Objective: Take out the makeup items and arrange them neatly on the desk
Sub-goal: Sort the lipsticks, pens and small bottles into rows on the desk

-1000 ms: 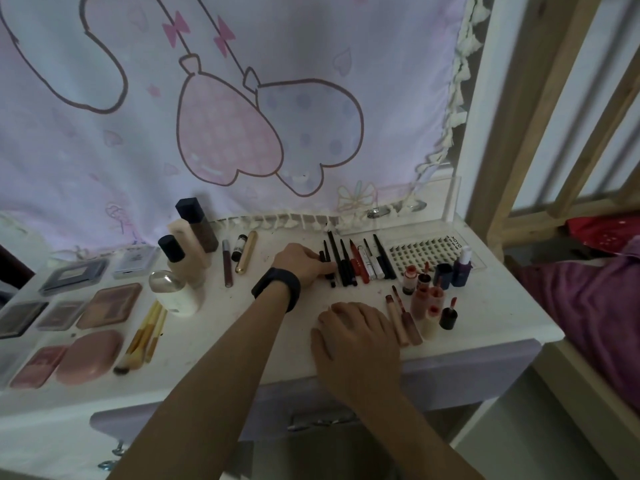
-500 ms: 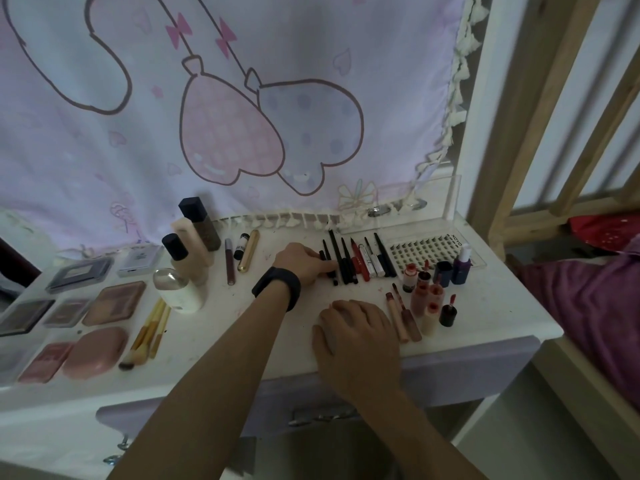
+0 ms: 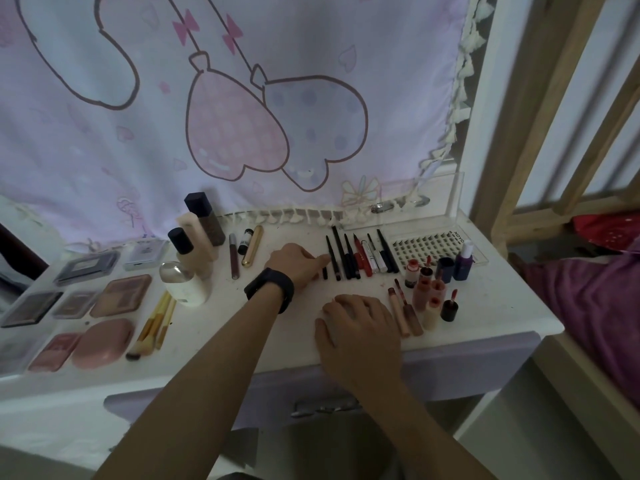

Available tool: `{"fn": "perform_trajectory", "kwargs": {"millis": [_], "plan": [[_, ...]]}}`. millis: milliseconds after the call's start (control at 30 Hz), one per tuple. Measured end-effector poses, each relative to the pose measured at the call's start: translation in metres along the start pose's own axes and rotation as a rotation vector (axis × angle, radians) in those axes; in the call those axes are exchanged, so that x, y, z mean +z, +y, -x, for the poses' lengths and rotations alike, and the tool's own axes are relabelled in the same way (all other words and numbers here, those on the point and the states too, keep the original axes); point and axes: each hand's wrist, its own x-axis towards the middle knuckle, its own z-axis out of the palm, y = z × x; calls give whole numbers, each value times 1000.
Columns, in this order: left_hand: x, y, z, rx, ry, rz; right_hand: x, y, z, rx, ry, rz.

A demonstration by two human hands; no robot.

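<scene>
Left hand [image 3: 298,265]: palm down, fingers extended rightward, tips touching the leftmost pencil [image 3: 331,254]; nothing gripped.

Right hand [image 3: 360,323]: flat on the desk [image 3: 485,306] near the front edge, fingers relaxed, holding nothing.

Row of pencils [image 3: 349,258]: toward the back edge, right of centre, long axes running front to back and roughly parallel. It lies directly right of the left hand, which is the nearer.

Pencils are slim, rigid, smooth cylinders, mostly black, and likely to roll if nudged sideways. Lip tubes [image 3: 401,313] lie just beside the right hand.
</scene>
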Motion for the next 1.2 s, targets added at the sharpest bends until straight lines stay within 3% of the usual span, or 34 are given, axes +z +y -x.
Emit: {"fn": "perform_trajectory", "kwargs": {"millis": [400, 1100, 1200], "plan": [[8, 0, -6, -8, 31, 158, 0, 0, 0, 8, -13, -2], [8, -3, -3, 32, 9, 139, -1, 0, 0, 11, -19, 4], [0, -10, -6, 64, 83, 120, 1, 1, 1, 4, -28, 5]]}}
